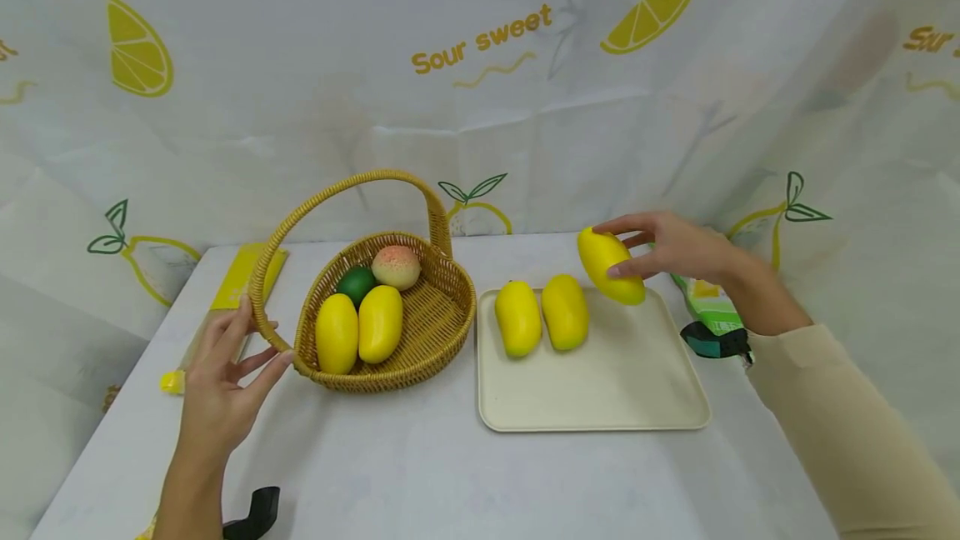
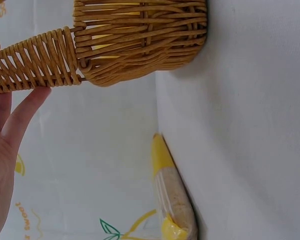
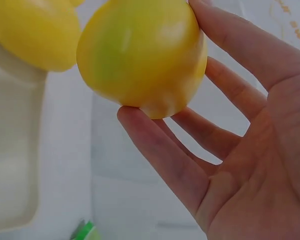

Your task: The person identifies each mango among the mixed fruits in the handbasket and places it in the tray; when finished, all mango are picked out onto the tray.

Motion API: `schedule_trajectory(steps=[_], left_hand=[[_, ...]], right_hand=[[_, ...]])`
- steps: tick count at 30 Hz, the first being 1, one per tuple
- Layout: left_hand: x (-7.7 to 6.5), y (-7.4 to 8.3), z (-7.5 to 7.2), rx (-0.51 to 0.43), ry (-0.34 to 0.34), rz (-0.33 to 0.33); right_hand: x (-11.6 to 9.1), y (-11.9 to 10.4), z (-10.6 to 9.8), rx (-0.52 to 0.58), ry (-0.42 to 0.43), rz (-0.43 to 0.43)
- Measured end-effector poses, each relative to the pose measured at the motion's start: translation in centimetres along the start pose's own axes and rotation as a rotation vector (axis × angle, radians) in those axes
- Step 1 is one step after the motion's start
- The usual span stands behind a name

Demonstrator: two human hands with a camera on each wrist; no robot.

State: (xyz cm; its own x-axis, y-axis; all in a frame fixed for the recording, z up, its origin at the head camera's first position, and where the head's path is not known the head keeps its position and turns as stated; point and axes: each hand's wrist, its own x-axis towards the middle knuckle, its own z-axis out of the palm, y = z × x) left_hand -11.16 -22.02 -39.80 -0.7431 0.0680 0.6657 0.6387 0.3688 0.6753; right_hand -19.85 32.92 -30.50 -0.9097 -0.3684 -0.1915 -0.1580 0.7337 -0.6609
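My left hand (image 1: 221,377) grips the lower left end of the handle on a wicker basket (image 1: 442,357). In the left wrist view its fingers curl around the woven handle (image 2: 34,62). Inside the basket lie two yellow mangoes, a green fruit (image 1: 356,283) and a peach (image 1: 396,267). Over the back right of a cream tray (image 1: 592,407), my right hand (image 1: 675,248) holds a mango (image 1: 611,265) between thumb and fingers. The right wrist view shows this mango (image 3: 139,55) close up, with a greenish patch. Two more mangoes, one left (image 1: 518,319) and one right (image 1: 566,312), lie on the tray.
Left of the basket lies a long bag with a yellow top (image 1: 240,277). A green package (image 1: 708,302) sits behind the right forearm, beside the tray. A white curtain (image 1: 337,107) with lemon prints hangs behind the table. Black straps (image 1: 716,342) are at both wrists.
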Motion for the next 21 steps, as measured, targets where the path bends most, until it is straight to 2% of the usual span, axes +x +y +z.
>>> schedule_trajectory(steps=[7,13,21], left_hand=[[0.0,-0.1,0.0,-0.002,-0.002,0.008],[0.0,-0.2,-0.2,0.005,0.001,0.003],[0.1,0.1,-0.1,0.024,-0.003,-0.012]], right_hand=[[0.0,2.7,1.5,0.088,-0.036,0.046],[0.3,4.4,3.1,0.082,-0.054,0.096],[0.5,5.6,4.2,0.084,-0.066,0.144]])
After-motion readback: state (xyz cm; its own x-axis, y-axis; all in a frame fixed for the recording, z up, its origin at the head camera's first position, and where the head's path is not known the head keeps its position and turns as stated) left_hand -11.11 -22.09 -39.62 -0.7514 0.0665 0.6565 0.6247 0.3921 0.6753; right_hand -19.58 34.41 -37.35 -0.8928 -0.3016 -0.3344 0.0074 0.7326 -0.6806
